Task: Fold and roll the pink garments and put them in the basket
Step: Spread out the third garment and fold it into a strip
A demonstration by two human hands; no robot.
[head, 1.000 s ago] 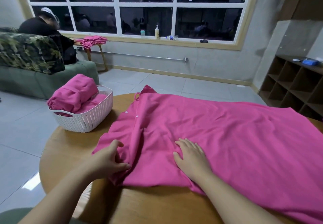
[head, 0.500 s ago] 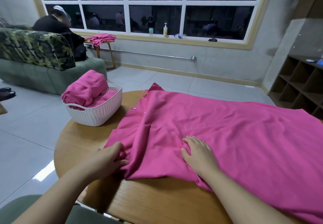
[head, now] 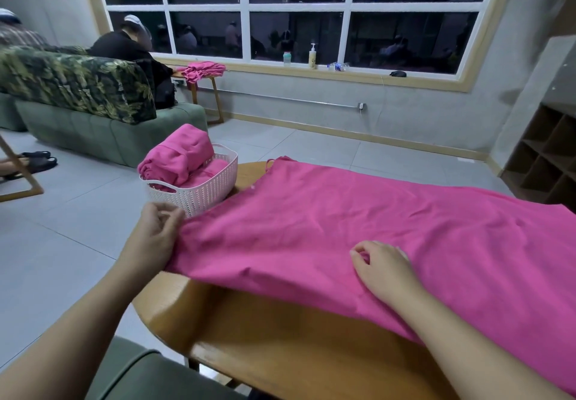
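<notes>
Pink garment [head: 358, 228] spread across the round desk [head: 280, 346], left hand [head: 152, 237] at the desk's left edge, fingers pinching the cloth's corner, right hand [head: 385, 270] knuckles-up on the near hem, fingers curled gripping fabric, white basket [head: 199, 194] of rolled garments [head: 177, 156] at the far-left edge.

A large bright pink garment [head: 374, 228] lies spread flat across a round wooden table, its near left edge lifted slightly. To its far left stands a white woven plastic basket [head: 199, 192], holding rolled pink garments [head: 179, 158], one piled above its rim.
</notes>
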